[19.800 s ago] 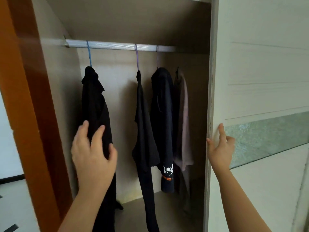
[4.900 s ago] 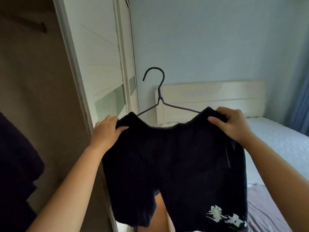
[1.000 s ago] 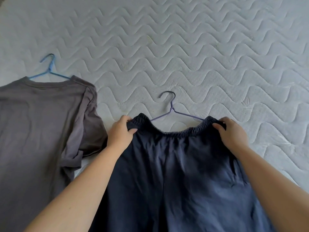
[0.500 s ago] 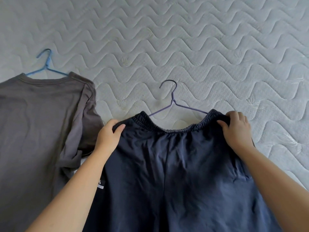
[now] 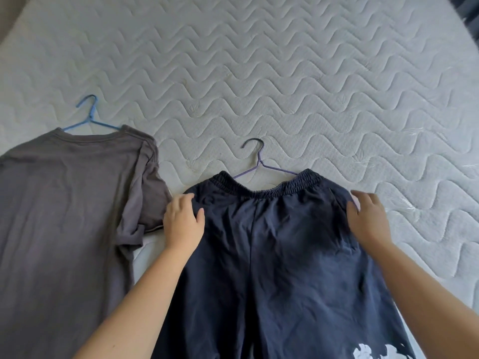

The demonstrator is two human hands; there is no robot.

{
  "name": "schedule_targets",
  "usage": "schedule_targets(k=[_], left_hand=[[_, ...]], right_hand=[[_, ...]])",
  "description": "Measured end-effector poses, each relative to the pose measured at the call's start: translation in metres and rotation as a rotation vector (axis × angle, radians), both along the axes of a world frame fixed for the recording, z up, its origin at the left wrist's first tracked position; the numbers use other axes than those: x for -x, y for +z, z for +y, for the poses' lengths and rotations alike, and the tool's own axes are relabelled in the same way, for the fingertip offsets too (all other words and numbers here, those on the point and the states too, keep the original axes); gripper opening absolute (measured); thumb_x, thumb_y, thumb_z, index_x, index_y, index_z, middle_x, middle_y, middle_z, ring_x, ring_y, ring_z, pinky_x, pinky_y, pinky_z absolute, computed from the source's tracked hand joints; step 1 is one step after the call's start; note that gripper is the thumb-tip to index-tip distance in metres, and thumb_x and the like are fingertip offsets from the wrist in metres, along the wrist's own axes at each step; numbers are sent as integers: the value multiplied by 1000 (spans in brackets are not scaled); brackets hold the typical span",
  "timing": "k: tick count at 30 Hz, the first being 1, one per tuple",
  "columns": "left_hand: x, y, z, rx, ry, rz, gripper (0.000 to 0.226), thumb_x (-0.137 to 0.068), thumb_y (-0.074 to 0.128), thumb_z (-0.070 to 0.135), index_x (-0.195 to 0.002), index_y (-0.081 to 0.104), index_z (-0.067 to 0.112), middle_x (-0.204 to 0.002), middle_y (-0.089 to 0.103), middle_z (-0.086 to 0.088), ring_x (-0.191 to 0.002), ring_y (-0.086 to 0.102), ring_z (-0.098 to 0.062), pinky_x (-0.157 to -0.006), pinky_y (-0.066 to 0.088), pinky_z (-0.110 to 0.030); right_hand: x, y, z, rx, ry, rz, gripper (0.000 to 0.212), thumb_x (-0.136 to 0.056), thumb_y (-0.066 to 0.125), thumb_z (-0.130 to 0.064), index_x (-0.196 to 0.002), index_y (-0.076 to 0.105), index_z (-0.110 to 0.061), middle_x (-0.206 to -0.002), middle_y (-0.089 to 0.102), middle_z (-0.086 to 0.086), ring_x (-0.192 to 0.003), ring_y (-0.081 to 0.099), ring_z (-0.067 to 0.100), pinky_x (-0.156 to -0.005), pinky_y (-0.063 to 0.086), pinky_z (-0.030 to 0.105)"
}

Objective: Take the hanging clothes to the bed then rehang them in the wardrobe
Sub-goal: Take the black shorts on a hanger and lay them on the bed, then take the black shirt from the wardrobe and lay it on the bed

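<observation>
Dark navy shorts (image 5: pixel 280 255) lie flat on the white quilted bed (image 5: pixel 285 73), still on a purple wire hanger (image 5: pixel 259 161) whose hook points away from me. My left hand (image 5: pixel 182 221) rests on the shorts' left edge just below the waistband, fingers relaxed. My right hand (image 5: pixel 369 218) rests on the right edge with its fingers spread. To the left lies a grey T-shirt (image 5: pixel 67 216) on a blue hanger (image 5: pixel 89 117).
The mattress stretches far beyond and to the right of the clothes. A white print (image 5: pixel 375 354) shows at the shorts' lower right. A dark curtain edge (image 5: pixel 469 11) shows at the top right corner.
Both hands have let go of the waistband corners and slid down onto the shorts' sides. The shorts now lie flat on the bed.
</observation>
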State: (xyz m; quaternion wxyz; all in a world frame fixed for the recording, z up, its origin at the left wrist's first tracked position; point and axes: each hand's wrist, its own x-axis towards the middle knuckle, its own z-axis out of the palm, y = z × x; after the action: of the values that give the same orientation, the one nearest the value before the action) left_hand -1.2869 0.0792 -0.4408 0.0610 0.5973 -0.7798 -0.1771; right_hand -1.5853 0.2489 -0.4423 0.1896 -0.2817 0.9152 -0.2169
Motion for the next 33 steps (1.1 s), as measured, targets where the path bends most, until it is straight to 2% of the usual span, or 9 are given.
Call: schedule_targets(k=[4,8,12,15,17,20,24,29,33], left_hand=[[-1,46,42,-191,57,173,26,-88,53,14,-112,56,4,-113,57,-15,-98,56,-30,-86,45,-40],[-15,96,95,-417,116,239,23,-92,46,18,-113,53,11,-101,55,1,-86,51,-16,-79,42,-28],[-42,139,151,-550,116,253,11,-91,45,21,-90,55,26,-99,61,1,-90,57,-19,-74,41,-26],[-70,167,193,-605,95,282,21,-91,46,21,-74,49,33,-98,64,-3,-92,60,-22,-71,42,-25],[-91,184,224,-618,114,317,21,-90,45,18,-74,51,30,-94,65,-5,-88,62,-24,-65,44,-24],[-124,203,274,-639,162,346,19,-92,44,15,-77,52,24,-88,65,-4,-79,61,-19,-61,42,-20],[-167,211,343,-658,253,375,17,-92,44,14,-81,55,21,-83,64,-2,-73,60,-16,-61,42,-22],[-227,214,437,-653,384,413,14,-93,44,13,-91,57,11,-80,63,-2,-71,60,-16,-57,40,-23],[-274,204,513,-717,543,429,13,-93,45,8,-88,57,6,-72,60,-4,-61,56,-18,-55,38,-22]], right_hand=[[-25,44,46,69,-136,-100,36,-91,45,-11,-125,51,-5,-130,51,17,-113,53,35,-96,41,44],[-65,96,99,136,-255,-214,32,-91,45,-8,-122,52,-4,-123,57,16,-102,57,28,-88,40,35],[-106,145,158,152,-318,-269,29,-90,44,-9,-117,55,-7,-115,62,15,-97,58,26,-78,40,32],[-136,179,206,130,-316,-324,26,-91,45,-11,-114,57,-10,-100,61,11,-72,57,21,-61,40,27],[-154,195,240,132,-304,-354,25,-91,47,-9,-114,57,-5,-93,58,8,-62,53,12,-62,38,29],[-182,206,297,87,-297,-372,23,-91,50,-9,-111,59,-3,-89,60,11,-75,54,23,-70,35,29],[-213,196,370,-5,-249,-412,25,-88,52,-11,-111,59,-4,-95,65,15,-92,62,29,-79,44,34],[-247,180,450,-137,-146,-488,19,-87,54,-12,-105,61,-9,-95,66,14,-82,61,27,-64,39,28],[-268,171,508,-239,-104,-523,15,-86,56,-12,-98,61,-6,-94,67,17,-78,62,28,-65,39,29]])
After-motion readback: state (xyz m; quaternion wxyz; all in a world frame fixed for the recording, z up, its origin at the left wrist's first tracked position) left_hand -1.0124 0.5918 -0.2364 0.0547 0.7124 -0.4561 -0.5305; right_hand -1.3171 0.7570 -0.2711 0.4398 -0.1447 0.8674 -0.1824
